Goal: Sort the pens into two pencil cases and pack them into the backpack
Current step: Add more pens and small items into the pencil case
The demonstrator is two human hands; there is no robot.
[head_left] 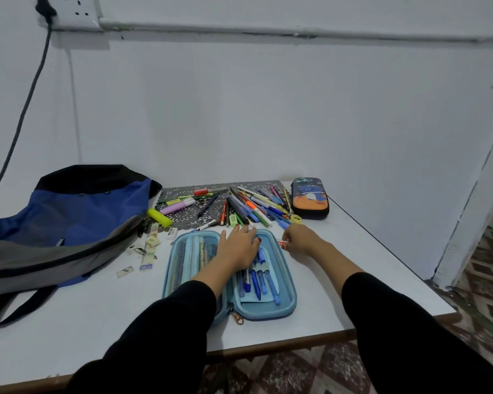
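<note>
So there's a white table (353, 280) up against the wall, and the biggest thing on it is a blue and grey backpack (77, 220), slumped on its side at the left with a strap hanging off the near edge.

Both arms come in from the bottom in black sleeves. The left hand (238, 245) lies palm down with the fingers pretty straight, pressing on the stuff in the right half of the open case. The right hand (299, 240) sits just off the case's right edge, fingers curled and pinching a small red and white thing (282, 244). Only its end pokes out, so I honestly can't tell what it is. The hands are close but not touching.

The light blue pencil case (289, 294) is unzipped flat in front of the person. A bunch of blue pens (258, 280) lie in the right half, and the left half has a mesh pocket (194, 257) with a couple of long things in it.

Behind it is a dark lacy mat (182, 214) with a loose pile of pens and markers (251, 206) on top. A dark pencil case with a dinosaur on it (309, 200) is zipped shut at the far right of the mat.

Small bits: a yellow highlighter (159, 217) by the backpack, an eraser (171, 233) near it, and a yellow sharpener (296, 218) just past the right hand.
</note>
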